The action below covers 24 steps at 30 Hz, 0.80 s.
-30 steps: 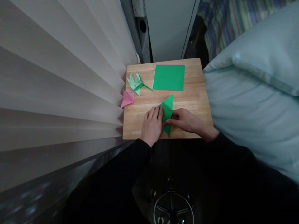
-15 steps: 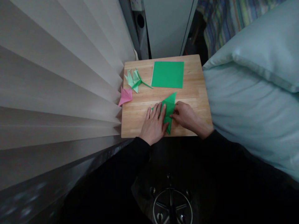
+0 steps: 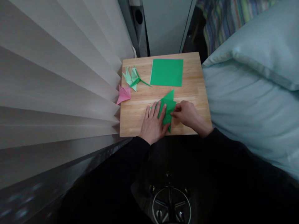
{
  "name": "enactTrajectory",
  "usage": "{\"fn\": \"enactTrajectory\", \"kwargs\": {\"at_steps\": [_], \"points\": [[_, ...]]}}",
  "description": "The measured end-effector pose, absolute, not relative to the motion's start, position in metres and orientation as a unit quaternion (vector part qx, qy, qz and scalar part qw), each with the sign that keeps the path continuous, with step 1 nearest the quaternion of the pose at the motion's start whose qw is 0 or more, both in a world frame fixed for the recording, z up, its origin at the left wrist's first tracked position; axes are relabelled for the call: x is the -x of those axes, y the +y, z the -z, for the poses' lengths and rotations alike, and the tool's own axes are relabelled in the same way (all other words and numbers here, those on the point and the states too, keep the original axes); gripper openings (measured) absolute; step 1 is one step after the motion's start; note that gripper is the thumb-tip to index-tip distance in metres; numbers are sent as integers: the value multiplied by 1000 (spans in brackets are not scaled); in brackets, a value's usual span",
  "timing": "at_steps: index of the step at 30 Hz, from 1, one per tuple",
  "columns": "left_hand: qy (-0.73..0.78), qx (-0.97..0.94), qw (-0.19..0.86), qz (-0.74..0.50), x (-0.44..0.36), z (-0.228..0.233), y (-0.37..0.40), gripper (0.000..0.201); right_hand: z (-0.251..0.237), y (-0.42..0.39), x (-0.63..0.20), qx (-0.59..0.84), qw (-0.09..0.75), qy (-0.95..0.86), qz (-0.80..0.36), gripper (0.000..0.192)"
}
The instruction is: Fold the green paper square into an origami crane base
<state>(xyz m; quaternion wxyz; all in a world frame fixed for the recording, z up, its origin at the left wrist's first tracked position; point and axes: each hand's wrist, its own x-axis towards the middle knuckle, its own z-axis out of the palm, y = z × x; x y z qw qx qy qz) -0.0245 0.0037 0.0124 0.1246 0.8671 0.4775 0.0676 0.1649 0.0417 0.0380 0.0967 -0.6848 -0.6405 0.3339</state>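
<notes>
A partly folded green paper (image 3: 169, 105) lies near the front of a small wooden table (image 3: 140, 109). My left hand (image 3: 153, 123) rests flat on its left part, fingers spread and pressing it down. My right hand (image 3: 187, 114) pinches the paper's right edge between thumb and fingers. The paper's top point sticks out beyond both hands.
A flat green paper sheet (image 3: 166, 72) lies at the back of the table. A light green folded flower with a dark stem (image 3: 133, 78) and a pink folded flower (image 3: 123, 94) sit at the left edge. Pale vertical blinds (image 3: 58, 77) stand left, a pale blue pillow (image 3: 252, 81) right.
My left hand has slid further onto the green paper and spread flat. My right hand has shifted along the right edge, and the paper's shape has changed as a flap was moved.
</notes>
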Motion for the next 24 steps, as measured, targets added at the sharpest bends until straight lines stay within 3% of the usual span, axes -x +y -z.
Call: {"fn": "enactTrajectory", "kwargs": {"at_steps": [24], "points": [[480, -867, 123, -50, 22, -16, 4, 81, -33, 39, -164, 666, 10, -700, -257, 15]]}}
